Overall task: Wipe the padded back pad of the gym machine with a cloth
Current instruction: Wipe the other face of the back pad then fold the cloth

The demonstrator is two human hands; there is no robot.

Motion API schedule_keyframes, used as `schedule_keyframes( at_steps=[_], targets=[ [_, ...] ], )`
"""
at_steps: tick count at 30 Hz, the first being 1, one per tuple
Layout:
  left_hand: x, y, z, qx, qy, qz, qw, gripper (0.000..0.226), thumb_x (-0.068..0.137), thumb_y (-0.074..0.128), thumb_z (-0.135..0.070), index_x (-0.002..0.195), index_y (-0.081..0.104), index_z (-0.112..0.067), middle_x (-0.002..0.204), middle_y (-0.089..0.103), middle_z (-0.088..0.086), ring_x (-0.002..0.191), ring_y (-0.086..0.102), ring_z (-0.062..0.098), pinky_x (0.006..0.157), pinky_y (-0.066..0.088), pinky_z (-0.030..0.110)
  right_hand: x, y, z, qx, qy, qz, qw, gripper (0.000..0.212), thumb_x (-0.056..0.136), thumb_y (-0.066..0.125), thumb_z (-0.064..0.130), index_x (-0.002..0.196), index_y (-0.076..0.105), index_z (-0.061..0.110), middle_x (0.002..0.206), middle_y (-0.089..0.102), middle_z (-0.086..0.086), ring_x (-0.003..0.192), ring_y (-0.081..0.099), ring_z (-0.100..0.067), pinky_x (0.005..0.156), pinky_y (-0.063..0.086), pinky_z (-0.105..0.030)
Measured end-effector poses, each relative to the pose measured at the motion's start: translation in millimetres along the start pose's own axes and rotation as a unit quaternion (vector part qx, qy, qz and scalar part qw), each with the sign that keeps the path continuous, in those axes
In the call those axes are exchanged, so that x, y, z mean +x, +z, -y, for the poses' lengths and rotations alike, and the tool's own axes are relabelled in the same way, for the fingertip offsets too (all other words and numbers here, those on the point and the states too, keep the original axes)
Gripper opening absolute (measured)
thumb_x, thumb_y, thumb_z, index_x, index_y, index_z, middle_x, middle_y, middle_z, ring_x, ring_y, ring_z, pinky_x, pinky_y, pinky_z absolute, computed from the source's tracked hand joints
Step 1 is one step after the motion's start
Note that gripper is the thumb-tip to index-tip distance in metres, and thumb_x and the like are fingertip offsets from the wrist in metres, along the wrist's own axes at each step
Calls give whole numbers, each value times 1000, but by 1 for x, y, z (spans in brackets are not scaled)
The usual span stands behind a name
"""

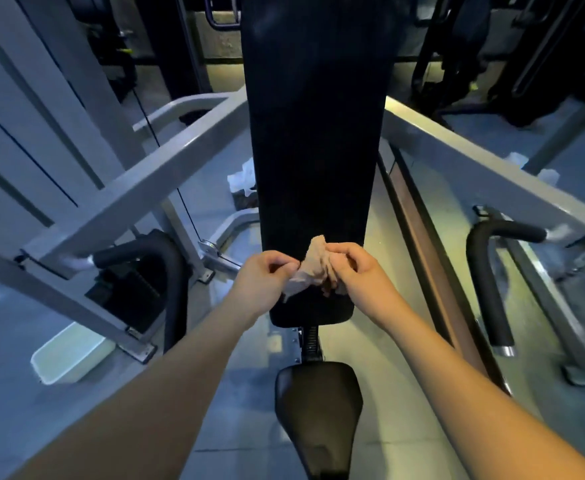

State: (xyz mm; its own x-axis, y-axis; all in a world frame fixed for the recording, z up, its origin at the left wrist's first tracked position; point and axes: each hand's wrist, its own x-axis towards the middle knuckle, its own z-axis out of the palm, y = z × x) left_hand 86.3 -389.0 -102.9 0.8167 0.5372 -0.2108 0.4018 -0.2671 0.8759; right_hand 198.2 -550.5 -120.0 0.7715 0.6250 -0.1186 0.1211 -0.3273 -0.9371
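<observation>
1. In my head view both hands meet in front of the lower end of the black back pad (315,133).
2. My left hand (261,275) has its fingers curled, with thumb and fingertips pinching the left edge of the cloth (313,268).
3. My right hand (356,268) is curled as well and grips the cloth's right side, with some fabric bunched under its fingers.
4. The cloth is pale and crumpled between the two hands, one corner poking upward. I cannot tell whether it touches the padding.
5. The back pad runs long and narrow up the middle of the view. Its rounded bottom edge shows just below my hands.
6. Below it, on the same centre line but apart from it, sits the black seat (318,403).
7. A grey left frame bar (138,181) and right frame bar (491,168) slope away on either side of the pad.
8. A black-gripped left handle (176,292) and right handle (485,289) curve beneath those bars.
9. A pale tub (71,355) lies on the floor (0,323) at the left, near the machine's base.
</observation>
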Motion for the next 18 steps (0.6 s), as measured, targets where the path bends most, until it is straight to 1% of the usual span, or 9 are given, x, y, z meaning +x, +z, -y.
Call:
schedule_keyframes(
  at_steps=[3,5,7,9,11,12,14,16,18],
  targets=[
    [-22,-21,-22,48,-25,31,998,23,101,55,-21,97,76,-29,90,73,-2,87,67,20,71,51,27,-26,-15,28,49,41,-4,998,27,102,60,32,128,61,24,112,65,5,101,65,-11,68,54,-16],
    [-35,-31,-36,72,-34,47,996,30,102,50,-18,93,76,-30,85,72,-1,81,64,24,71,51,36,-39,-24,42,63,66,6,996,29,101,62,32,128,60,22,111,65,4,102,65,-12,70,55,-16],
    [-44,-41,-51,84,-47,53,994,33,104,46,-15,90,75,-24,77,67,2,71,58,19,64,46,30,-48,-35,54,84,79,29,993,32,101,62,32,131,59,23,115,66,2,107,65,-15,80,58,-23],
    [-51,-51,-63,91,-66,65,992,29,104,44,-10,91,71,-10,75,63,4,68,53,16,60,41,24,-54,-45,63,108,83,58,989,33,99,65,27,131,59,23,117,68,-2,107,68,-18,87,59,-30],
    [-56,-59,-73,57,-82,82,992,21,99,45,2,94,66,2,82,62,9,74,54,17,63,44,19,-59,-50,74,99,80,82,988,29,95,69,21,123,64,24,110,72,-3,100,70,-19,83,57,-30],
    [-58,-62,-77,35,-84,78,993,22,97,42,6,94,64,3,87,61,14,79,54,21,69,46,19,-59,-50,78,79,79,90,990,25,93,69,20,117,67,25,105,73,-3,97,70,-20,81,56,-30],
    [-59,-65,-81,-55,-100,44,992,29,97,37,9,84,60,-3,92,58,18,87,54,26,81,48,30,-60,-47,88,75,84,98,989,18,89,68,19,106,72,24,101,75,-4,96,70,-23,81,55,-32],
    [-61,-69,-85,-182,-117,30,976,30,97,39,10,84,60,-7,85,64,14,80,62,27,77,55,34,-58,-40,97,165,113,94,975,16,89,63,19,101,73,17,104,74,-8,99,69,-27,85,57,-37],
    [-59,-78,-86,-219,-105,49,969,30,98,41,8,89,64,-8,80,70,7,72,68,18,66,59,28,-56,-30,107,280,163,78,943,19,95,58,22,106,70,11,103,68,-11,95,65,-25,86,55,-36]
  ],
)
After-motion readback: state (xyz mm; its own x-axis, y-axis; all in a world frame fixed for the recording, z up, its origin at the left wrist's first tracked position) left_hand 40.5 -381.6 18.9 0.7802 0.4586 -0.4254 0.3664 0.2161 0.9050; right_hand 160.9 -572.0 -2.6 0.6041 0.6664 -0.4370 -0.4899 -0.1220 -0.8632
